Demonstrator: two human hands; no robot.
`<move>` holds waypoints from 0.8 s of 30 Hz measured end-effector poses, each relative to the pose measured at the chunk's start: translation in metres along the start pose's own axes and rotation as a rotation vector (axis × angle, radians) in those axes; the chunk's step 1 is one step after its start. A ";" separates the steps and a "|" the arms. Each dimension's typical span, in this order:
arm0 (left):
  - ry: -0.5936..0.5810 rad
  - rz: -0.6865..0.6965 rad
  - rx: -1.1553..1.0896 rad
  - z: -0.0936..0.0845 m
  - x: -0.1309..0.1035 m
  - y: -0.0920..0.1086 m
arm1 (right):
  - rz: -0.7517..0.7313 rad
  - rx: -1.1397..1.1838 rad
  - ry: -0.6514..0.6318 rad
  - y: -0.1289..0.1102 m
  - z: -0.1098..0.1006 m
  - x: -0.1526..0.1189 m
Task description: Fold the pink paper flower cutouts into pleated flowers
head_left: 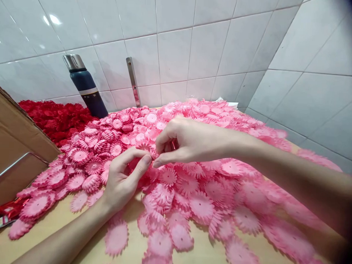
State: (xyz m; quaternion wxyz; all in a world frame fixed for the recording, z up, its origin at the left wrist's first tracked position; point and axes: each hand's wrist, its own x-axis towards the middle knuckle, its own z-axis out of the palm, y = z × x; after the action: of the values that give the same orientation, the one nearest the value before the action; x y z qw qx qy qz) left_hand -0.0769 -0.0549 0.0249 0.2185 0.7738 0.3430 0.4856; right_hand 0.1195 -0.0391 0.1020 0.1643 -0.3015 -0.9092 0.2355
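The left hand [124, 180] and right hand [190, 142] nearly met in closed pinches over scalloped pink discs [201, 205] heaped on the worktop [208, 252], contents indistinct; fine fingertip work seemed in hand, calling next for steady control.

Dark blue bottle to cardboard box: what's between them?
A heap of red, frilly-edged pieces lies between the dark blue bottle and the cardboard box, as the head view shows.
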 end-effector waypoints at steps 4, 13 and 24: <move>-0.021 0.038 0.018 0.000 0.000 0.000 | -0.046 -0.023 0.001 -0.003 0.002 0.000; 0.038 0.009 0.048 0.003 -0.003 0.001 | 0.010 0.058 0.010 0.000 -0.004 0.000; 0.060 -0.024 0.021 0.003 -0.002 0.000 | 0.024 0.152 0.062 -0.001 -0.002 0.003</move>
State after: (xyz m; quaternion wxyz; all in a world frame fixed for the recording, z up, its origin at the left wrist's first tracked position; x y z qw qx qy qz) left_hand -0.0750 -0.0565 0.0225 0.2058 0.7569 0.3635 0.5026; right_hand 0.1181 -0.0372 0.1046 0.2118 -0.3063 -0.8794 0.2966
